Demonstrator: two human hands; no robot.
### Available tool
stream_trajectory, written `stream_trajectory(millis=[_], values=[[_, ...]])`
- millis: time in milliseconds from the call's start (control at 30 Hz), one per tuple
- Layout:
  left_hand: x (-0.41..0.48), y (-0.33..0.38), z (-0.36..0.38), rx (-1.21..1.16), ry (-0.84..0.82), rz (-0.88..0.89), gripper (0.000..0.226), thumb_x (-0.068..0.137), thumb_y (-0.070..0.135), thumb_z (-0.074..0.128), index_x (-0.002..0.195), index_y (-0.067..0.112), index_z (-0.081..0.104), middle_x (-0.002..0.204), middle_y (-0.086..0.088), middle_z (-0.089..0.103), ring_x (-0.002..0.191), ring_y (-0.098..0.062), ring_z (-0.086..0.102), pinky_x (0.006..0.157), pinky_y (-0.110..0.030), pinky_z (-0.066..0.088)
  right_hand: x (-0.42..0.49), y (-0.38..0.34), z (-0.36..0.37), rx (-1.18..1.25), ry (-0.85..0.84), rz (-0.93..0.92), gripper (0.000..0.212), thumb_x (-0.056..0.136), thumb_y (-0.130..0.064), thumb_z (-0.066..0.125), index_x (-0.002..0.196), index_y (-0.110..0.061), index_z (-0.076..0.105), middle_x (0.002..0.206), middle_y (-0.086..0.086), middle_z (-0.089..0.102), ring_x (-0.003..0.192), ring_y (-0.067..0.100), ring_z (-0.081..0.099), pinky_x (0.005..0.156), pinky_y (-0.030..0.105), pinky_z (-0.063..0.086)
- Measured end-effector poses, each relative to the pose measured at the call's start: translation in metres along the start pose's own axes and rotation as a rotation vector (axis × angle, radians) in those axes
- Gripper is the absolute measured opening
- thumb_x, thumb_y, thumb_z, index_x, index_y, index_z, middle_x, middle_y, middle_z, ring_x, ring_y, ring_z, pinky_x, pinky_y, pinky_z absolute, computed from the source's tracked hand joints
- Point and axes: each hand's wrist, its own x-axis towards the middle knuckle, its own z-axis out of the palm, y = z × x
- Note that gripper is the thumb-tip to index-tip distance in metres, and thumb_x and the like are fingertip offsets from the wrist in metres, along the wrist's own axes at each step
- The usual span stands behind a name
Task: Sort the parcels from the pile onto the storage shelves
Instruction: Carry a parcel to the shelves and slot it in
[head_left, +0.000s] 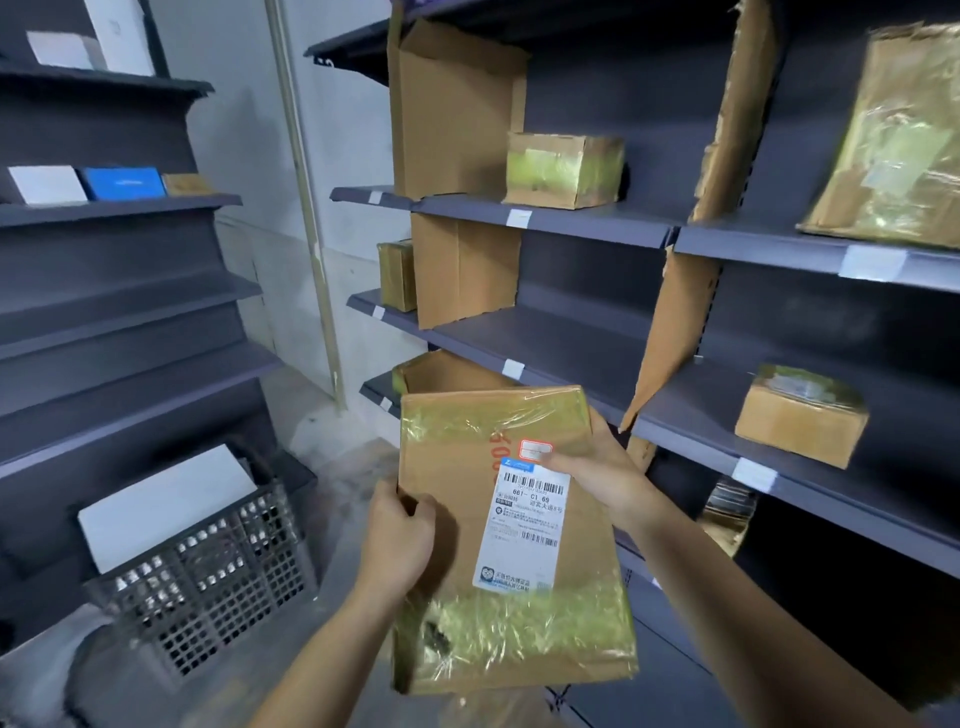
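I hold a flat cardboard parcel (467, 561) upright in front of me, taped in yellowish film at top and bottom, with a white barcode label facing me. My left hand (400, 535) grips its left edge, fingers curled over the front. My right hand (597, 478) grips the right edge, thumb pressed near a small red-and-white sticker. Dark storage shelves (587, 332) stand just beyond the parcel, on the right.
Taped boxes sit on the right shelves: one (563, 169) on an upper shelf, one (802, 415) lower right, a large flat one (898, 140) leaning top right. Cardboard dividers (457, 270) split the shelves. A dark plastic crate (208, 577) with a white box stands lower left.
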Motion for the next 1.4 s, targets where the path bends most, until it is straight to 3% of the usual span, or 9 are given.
stream_trajectory(millis=[100, 200, 333, 533, 633, 767, 967, 1300, 1400], values=[[0.038, -0.011, 0.0, 0.004, -0.023, -0.013, 0.01, 0.097, 0.012, 0.054, 0.104, 0.012, 0.046, 0.099, -0.003, 0.056, 0.094, -0.019, 0.05, 0.079, -0.028, 0.035, 0.025, 0.0, 0.013, 0.006, 0.033, 0.01, 0.074, 0.074, -0.01, 0.085, 0.135, -0.032, 0.048, 0.109, -0.003, 0.075, 0.097, 0.013, 0.073, 0.083, 0.034, 0.057], [0.081, -0.021, 0.0, -0.018, -0.07, -0.023, 0.011, 0.094, 0.01, 0.055, 0.105, 0.008, 0.053, 0.091, 0.0, 0.061, 0.093, -0.023, 0.056, 0.078, -0.027, 0.036, 0.05, 0.0, 0.026, -0.045, 0.053, -0.025, 0.077, 0.061, -0.021, 0.09, 0.129, -0.029, 0.054, 0.111, 0.002, 0.074, 0.102, 0.022, 0.071, 0.096, 0.048, 0.054], [0.14, -0.033, -0.007, -0.044, -0.154, -0.01, 0.017, 0.094, 0.012, 0.055, 0.109, 0.007, 0.058, 0.097, -0.004, 0.067, 0.095, -0.024, 0.062, 0.073, -0.028, 0.04, 0.084, -0.003, 0.051, -0.001, 0.175, -0.031, 0.07, 0.066, -0.009, 0.09, 0.126, -0.021, 0.054, 0.113, 0.007, 0.073, 0.102, 0.025, 0.071, 0.093, 0.044, 0.056], [0.222, -0.029, -0.029, 0.002, -0.3, 0.1, 0.006, 0.096, 0.009, 0.051, 0.102, 0.011, 0.052, 0.083, -0.009, 0.061, 0.059, -0.008, 0.059, 0.046, -0.02, 0.04, 0.125, -0.018, 0.098, 0.041, 0.433, 0.029, 0.082, 0.068, -0.007, 0.089, 0.13, -0.015, 0.036, 0.118, 0.007, 0.065, 0.103, 0.021, 0.067, 0.077, 0.026, 0.059], [0.257, -0.03, -0.033, 0.047, -0.361, 0.119, 0.016, 0.088, 0.011, 0.055, 0.103, 0.018, 0.054, 0.086, -0.006, 0.064, 0.072, -0.021, 0.06, 0.058, -0.029, 0.039, 0.137, -0.023, 0.109, 0.055, 0.57, 0.079, 0.079, 0.064, -0.015, 0.092, 0.119, -0.015, 0.036, 0.116, 0.008, 0.066, 0.1, 0.021, 0.067, 0.09, 0.039, 0.055], [0.283, -0.025, -0.026, -0.024, -0.451, 0.134, 0.021, 0.084, 0.006, 0.058, 0.102, 0.016, 0.054, 0.087, -0.003, 0.062, 0.077, -0.022, 0.058, 0.062, -0.029, 0.04, 0.142, -0.042, 0.113, 0.012, 0.675, 0.107, 0.065, 0.07, -0.02, 0.089, 0.114, -0.015, 0.041, 0.102, 0.002, 0.064, 0.085, 0.014, 0.064, 0.068, 0.031, 0.051], [0.319, -0.012, -0.007, -0.161, -0.508, 0.192, 0.043, 0.086, 0.003, 0.059, 0.122, 0.026, 0.063, 0.108, -0.001, 0.065, 0.091, -0.016, 0.061, 0.068, -0.024, 0.046, 0.167, -0.043, 0.092, 0.088, 0.816, 0.109, 0.047, 0.079, -0.014, 0.081, 0.114, -0.019, 0.05, 0.1, 0.005, 0.068, 0.079, 0.02, 0.067, 0.064, 0.032, 0.052], [0.38, 0.036, 0.036, -0.208, -0.583, 0.309, 0.04, 0.08, -0.001, 0.06, 0.09, 0.037, 0.058, 0.088, 0.02, 0.065, 0.085, -0.003, 0.062, 0.073, -0.024, 0.046, 0.227, -0.047, 0.049, 0.15, 0.908, 0.123, 0.026, 0.087, -0.011, 0.067, 0.108, -0.015, 0.051, 0.1, 0.008, 0.065, 0.076, 0.019, 0.063, 0.059, 0.03, 0.05], [0.404, 0.049, 0.052, -0.199, -0.68, 0.265, 0.046, 0.085, -0.003, 0.062, 0.118, 0.028, 0.056, 0.101, 0.018, 0.064, 0.094, -0.003, 0.061, 0.081, -0.025, 0.047, 0.244, -0.054, 0.032, 0.129, 0.878, 0.118, 0.015, 0.091, -0.014, 0.063, 0.103, -0.017, 0.054, 0.093, 0.008, 0.066, 0.07, 0.02, 0.061, 0.052, 0.026, 0.044]])
